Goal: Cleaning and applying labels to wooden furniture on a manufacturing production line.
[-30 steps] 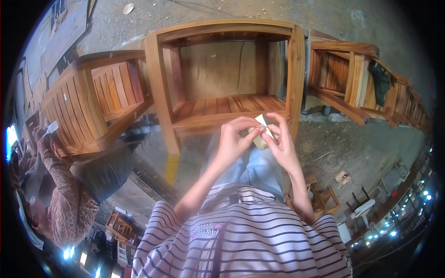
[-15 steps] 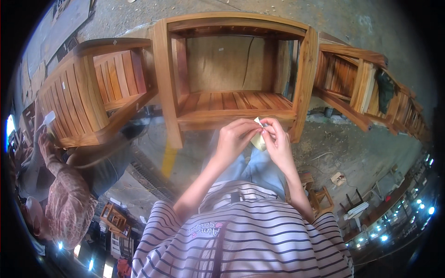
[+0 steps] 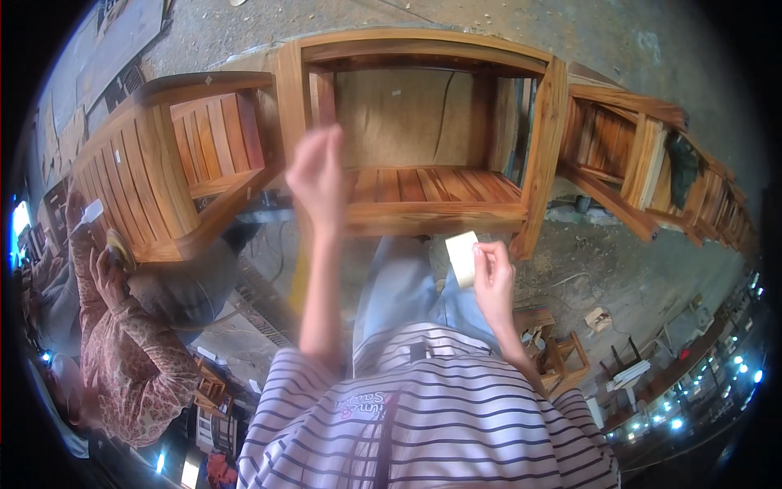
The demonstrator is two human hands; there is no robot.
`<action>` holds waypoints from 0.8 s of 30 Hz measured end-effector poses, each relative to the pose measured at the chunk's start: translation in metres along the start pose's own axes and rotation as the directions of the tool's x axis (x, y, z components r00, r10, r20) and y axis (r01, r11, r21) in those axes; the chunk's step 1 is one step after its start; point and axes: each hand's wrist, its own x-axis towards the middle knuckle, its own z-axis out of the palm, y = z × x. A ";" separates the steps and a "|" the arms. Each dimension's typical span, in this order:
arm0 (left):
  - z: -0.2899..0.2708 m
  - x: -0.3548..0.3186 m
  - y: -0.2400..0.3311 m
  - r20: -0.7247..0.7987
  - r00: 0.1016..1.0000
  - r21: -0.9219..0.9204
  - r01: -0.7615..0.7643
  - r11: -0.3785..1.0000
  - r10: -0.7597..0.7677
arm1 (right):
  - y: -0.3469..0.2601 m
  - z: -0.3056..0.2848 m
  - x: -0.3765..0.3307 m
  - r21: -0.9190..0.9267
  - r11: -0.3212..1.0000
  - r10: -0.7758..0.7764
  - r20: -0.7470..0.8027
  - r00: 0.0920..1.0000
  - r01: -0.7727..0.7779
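Head view, looking down over a striped shirt and pale trousers. The right hand was closed on a small pale block, probably a folded sanding pad, pinched between thumb and fingertips and held upright just above the right thigh, below the front rail of the chair. The left hand was raised well apart from the right, blurred with motion, its fingers loosely together and gripping nothing that could be seen; it lay in front of the chair's left front post. The chair stood directly ahead on the concrete floor, its slatted seat bare. A second chair stood to the left and a third to the right. At the left edge another person, in a patterned sleeve, held a round sander against the second chair.

Risks, as judged from this frame: the block was held only by its edge, so a slackened pinch could drop it onto the dusty floor. The moving left hand was close to the post and could strike it. The neighbour's sander worked near the left elbow, so a wide swing might meet it.
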 end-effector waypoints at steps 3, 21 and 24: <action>0.030 0.074 0.009 0.125 0.919 0.206 -0.393 0.896 0.374 | -0.006 0.004 0.000 0.098 0.995 -0.015 0.011 1.000 0.013; 0.091 0.181 -0.021 0.503 0.850 0.129 -0.253 0.959 0.156 | 0.001 -0.021 0.022 0.126 0.992 -0.033 0.059 0.998 0.025; 0.100 0.180 -0.009 0.575 0.817 0.250 -0.241 0.938 0.056 | 0.004 -0.022 0.020 0.118 0.993 0.003 0.065 0.998 -0.011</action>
